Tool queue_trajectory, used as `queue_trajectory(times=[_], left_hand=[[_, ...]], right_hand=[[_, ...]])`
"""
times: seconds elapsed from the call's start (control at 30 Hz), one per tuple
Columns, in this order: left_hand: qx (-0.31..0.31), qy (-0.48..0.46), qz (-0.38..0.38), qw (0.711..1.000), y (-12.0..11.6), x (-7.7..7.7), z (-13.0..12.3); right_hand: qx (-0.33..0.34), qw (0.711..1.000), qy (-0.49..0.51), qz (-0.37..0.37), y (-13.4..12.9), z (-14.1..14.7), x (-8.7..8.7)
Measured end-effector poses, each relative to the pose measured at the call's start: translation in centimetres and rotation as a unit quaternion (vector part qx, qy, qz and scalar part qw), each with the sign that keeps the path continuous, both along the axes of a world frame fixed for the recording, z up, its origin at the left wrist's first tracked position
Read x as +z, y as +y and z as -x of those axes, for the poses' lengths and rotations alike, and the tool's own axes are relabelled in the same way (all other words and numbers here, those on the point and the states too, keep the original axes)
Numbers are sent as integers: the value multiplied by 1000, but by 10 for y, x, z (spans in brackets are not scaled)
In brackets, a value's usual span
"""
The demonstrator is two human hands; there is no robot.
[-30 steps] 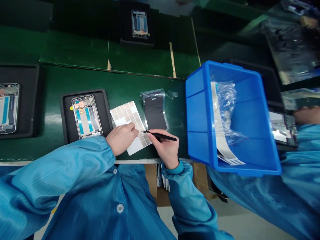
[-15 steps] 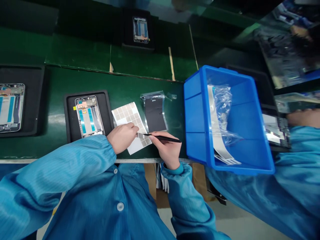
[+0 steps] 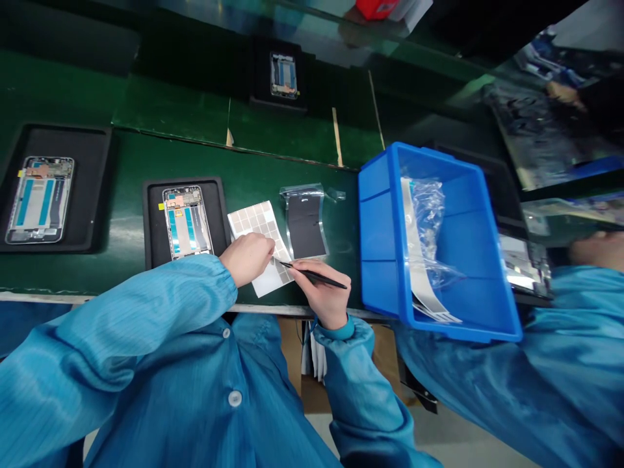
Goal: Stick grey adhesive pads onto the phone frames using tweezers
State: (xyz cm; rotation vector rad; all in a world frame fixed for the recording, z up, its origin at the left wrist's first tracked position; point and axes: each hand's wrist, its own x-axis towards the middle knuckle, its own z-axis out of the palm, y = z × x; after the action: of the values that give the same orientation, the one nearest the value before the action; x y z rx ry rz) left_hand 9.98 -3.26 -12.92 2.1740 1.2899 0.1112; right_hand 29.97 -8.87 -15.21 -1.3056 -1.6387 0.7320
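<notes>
Between the hands: sticker sheet [image 3: 263,244], lying on the green counter [image 3: 121,214].
Left hand [image 3: 247,258]: fingers curled, pressing the sheet down.
Right hand [image 3: 319,292]: pinching tweezers [image 3: 312,275], tip at the sheet.
Left of hands: phone frame [image 3: 187,221] in a black tray [image 3: 155,224].
Right of hands: blue bin [image 3: 439,240].

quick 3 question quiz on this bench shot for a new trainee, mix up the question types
1. True or false: the right hand holds black tweezers with the tip at the sheet of grey squares.
2. What does the left hand rest on? A) the blue bin B) the sheet of grey squares C) the phone frame
3. Fill in: the phone frame nearest the left hand lies in a black ____.

Key
1. True
2. B
3. tray
</notes>
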Motion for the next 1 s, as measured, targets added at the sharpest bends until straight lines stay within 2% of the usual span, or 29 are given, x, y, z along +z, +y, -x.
queue_trajectory(times=[0.13, 0.23, 0.33, 0.43, 0.53, 0.6, 0.73, 1.0], left_hand=[[17, -13, 7, 1000, 4, -2, -3], [25, -28, 13, 999, 7, -1, -3], [28, -54, 12, 998, 6, 9, 3], [67, -131, 8, 989, -2, 25, 17], [99, -220, 37, 970, -13, 36, 30], [99, -240, 67, 963, -19, 38, 37], [102, -254, 97, 957, -25, 37, 46], [105, -242, 70, 962, -31, 42, 73]], right_hand=[[18, 1000, -9, -14, -2, 1, 1], [-24, 999, 24, -7, -3, -1, 4], [-84, 994, 60, 27, -1, -1, 11], [-103, 990, 74, 61, 1, 1, 20], [-88, 989, 96, 74, 1, 7, 26], [-68, 989, 112, 74, 0, 13, 28], [-39, 988, 128, 80, -1, 25, 32], [-4, 985, 131, 109, 3, 50, 40]])
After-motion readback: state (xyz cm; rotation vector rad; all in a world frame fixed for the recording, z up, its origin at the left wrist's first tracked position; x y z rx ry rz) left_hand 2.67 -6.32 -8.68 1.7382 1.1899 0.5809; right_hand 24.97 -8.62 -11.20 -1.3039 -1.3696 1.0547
